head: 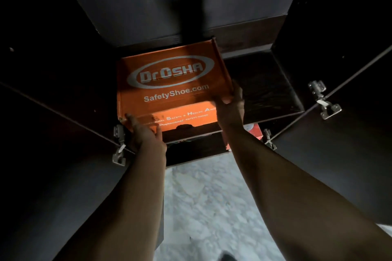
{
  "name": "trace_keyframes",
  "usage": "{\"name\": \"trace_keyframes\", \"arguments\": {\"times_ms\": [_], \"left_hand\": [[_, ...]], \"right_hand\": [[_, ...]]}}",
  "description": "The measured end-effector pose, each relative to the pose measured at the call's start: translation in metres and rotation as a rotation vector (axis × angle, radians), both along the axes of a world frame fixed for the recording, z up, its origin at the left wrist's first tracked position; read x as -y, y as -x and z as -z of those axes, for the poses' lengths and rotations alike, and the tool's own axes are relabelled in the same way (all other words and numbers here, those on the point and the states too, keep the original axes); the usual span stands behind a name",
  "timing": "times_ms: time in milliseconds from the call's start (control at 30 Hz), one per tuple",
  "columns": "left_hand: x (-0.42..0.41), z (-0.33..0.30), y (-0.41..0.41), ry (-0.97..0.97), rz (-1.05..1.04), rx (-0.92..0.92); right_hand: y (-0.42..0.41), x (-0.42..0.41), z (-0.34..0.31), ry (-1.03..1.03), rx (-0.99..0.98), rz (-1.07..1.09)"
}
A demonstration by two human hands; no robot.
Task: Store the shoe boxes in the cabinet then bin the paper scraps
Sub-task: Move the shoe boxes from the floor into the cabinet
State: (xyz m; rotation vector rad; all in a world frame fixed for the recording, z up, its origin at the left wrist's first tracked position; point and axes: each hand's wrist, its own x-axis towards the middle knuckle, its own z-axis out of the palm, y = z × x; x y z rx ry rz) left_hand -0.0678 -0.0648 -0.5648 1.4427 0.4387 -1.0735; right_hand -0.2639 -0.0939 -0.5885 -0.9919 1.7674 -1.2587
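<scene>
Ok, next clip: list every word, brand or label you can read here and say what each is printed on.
"Dr.OSHA": silver oval logo on the lid of the orange shoe box.
"SafetyShoe.com": same lid, below the logo.
"...Safety & Health A...": front face of that box; both ends covered by the hands.
"...Professional safety shoes": smaller line beneath it, partly blurred, so uncertain.
Red box on the lower shelf: no text legible.

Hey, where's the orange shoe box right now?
In the head view, the orange shoe box sits centre frame on a shelf of the open dark cabinet, with the left hand at its near-left corner and the right hand on its right side.
</scene>
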Motion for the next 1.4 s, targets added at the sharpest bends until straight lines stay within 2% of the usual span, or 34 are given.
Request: {"name": "trace_keyframes", "arguments": {"times_ms": [167,233,333,533,600,700,900,1033,1167,1267,1333,1400], "left_hand": [[-0.015,-0.004,0.003,0.108,0.104,0.055],[-0.039,-0.001,0.014,0.121,0.244,0.048],[-0.089,0.007,0.039,0.012,0.582,0.076],[-0.218,0.058,0.126,-0.294,1.491,0.163],[-0.254,0.07,0.168,-0.367,1.686,0.166],[-0.301,0.084,0.241,-0.365,1.916,0.205],[-0.372,0.157,0.394,-0.291,2.201,0.279],[-0.396,0.227,0.488,-0.158,2.328,0.499],[-0.4,0.303,0.564,0.002,2.387,0.721],[-0.4,0.35,0.6,0.102,2.404,0.709],[-0.403,0.368,0.605,0.165,2.42,0.674],[-0.411,0.377,0.597,0.167,2.374,0.722]], "right_hand": [[0.001,0.002,-0.017,-0.122,-0.071,-0.116],[0.013,-0.021,-0.02,-0.121,-0.096,-0.094],[0.033,-0.092,-0.007,-0.174,-0.031,0.044],[0.119,-0.312,0.06,-0.584,0.184,0.382],[0.161,-0.379,0.079,-0.661,0.215,0.517],[0.224,-0.47,0.097,-0.728,0.231,0.732],[0.348,-0.618,0.135,-0.817,0.276,1.006],[0.418,-0.681,0.19,-0.862,0.288,1.1],[0.466,-0.708,0.26,-0.834,0.336,1.106],[0.48,-0.708,0.306,-0.756,0.431,1.113],[0.479,-0.7,0.322,-0.662,0.475,1.102],[0.474,-0.693,0.328,-0.602,0.499,1.101]]}}
